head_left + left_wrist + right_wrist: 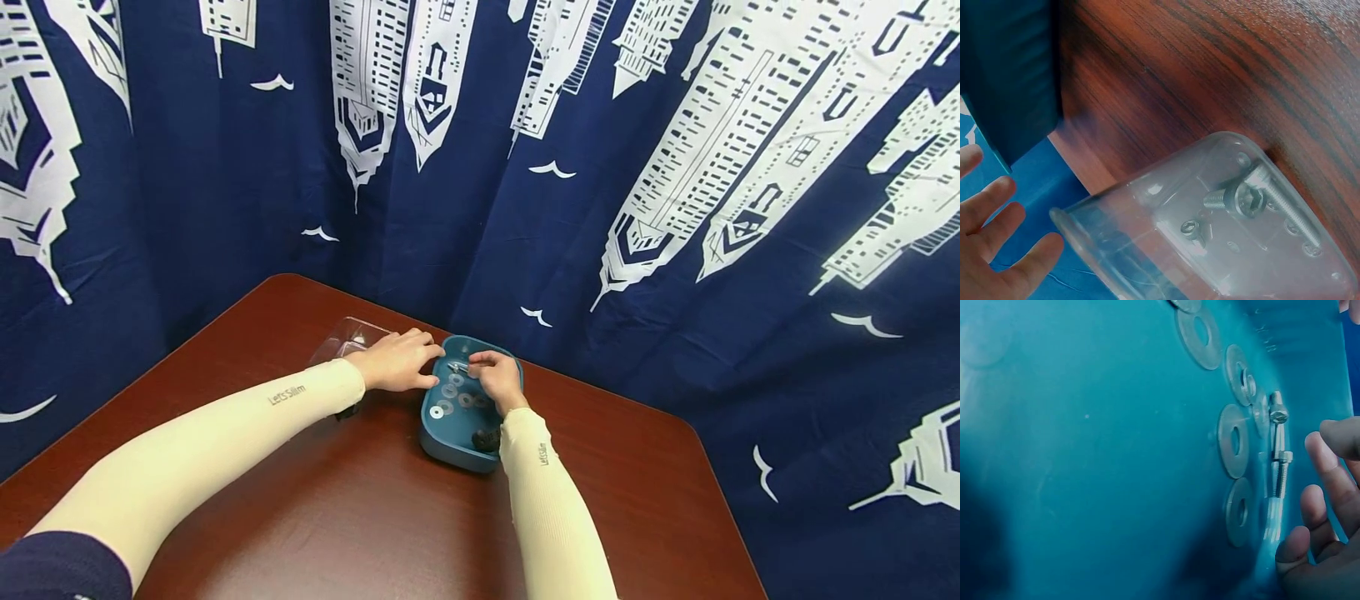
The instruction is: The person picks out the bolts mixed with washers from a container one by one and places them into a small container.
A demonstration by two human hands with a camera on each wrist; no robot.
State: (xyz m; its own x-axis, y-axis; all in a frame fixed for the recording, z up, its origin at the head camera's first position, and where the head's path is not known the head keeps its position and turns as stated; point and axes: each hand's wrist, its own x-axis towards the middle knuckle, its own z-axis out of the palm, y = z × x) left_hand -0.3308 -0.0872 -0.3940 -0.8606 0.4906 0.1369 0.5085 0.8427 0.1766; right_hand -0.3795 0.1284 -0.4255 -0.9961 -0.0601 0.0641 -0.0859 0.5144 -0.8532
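My left hand reaches over the left rim of a blue bin, its fingers spread and holding nothing. In the left wrist view those fingers are beside a clear plastic container. Several socket-head bolts lie in that container. My right hand is inside the bin, its fingers loosely bent beside a few metal bolts. Nothing shows between those fingers in the right wrist view. Flat metal washers are scattered over the bin floor, near the bolts.
Both the bin and the container stand toward the back edge of a reddish-brown wooden table. Behind it hangs a dark blue curtain with a white city print. A black wrist device on my right wrist hangs over the bin.
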